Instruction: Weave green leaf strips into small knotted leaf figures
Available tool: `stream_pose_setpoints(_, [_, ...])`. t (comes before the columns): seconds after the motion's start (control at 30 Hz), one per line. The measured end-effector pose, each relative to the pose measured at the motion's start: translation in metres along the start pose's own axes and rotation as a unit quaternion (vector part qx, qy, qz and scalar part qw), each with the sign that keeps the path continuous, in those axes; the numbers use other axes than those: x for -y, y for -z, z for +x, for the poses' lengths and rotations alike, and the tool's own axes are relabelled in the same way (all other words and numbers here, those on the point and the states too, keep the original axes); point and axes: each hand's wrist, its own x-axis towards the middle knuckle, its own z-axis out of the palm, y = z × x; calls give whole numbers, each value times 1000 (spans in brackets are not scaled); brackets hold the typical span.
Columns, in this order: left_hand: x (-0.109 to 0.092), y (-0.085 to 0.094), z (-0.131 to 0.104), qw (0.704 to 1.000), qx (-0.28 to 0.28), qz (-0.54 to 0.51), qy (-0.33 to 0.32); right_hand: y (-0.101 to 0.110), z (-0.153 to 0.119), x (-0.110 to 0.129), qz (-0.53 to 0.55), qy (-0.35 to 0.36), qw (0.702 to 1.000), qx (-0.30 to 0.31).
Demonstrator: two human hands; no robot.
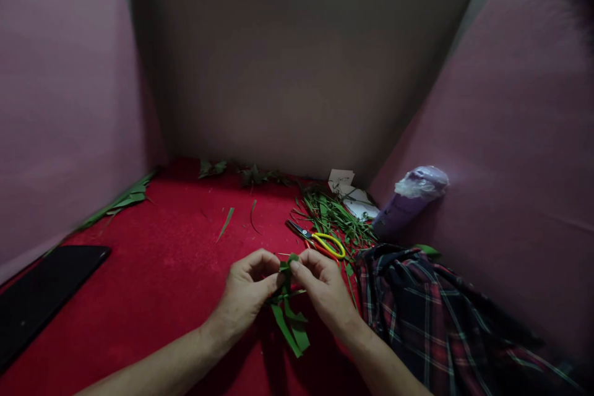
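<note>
The upper part of the leaf strips (pixel 297 334) is partly hidden by fingertips, and its folds are hard to make out; the black slab (pixel 46 297) is cut off at the left edge, both forearms at the bottom. The left hand (pixel 245 288) and right hand (pixel 325 288) reach inward from the lower corners, thumbs towards each other. In each, the fingers are curled, thumb and forefinger pinching the strips, which hang between the hands over the red cloth (pixel 162 303), nearer than the scissors (pixel 320 241).
</note>
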Motion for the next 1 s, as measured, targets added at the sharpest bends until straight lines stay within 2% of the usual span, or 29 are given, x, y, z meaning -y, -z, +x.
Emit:
stream_pose_setpoints(0.2, [2,0,-1,998,6,44,-47,-1,2,2,36,-15,999,-9])
stream_pose_setpoints(0.4, [-4,0,-4,991,13,131,-15,1,1,-1,-30,7,999,-19])
stream_pose_setpoints(0.5, [-6,0,-3,992,28,126,2,1,-1,0,-59,11,998,-6])
stream_pose_setpoints(0.77, [-2,5,1,993,7,120,-16,0,-3,-1,-76,34,996,15])
stream_pose_setpoints(1.0, [0,6,0,992,16,127,-20,-2,-3,0,-83,41,996,14])
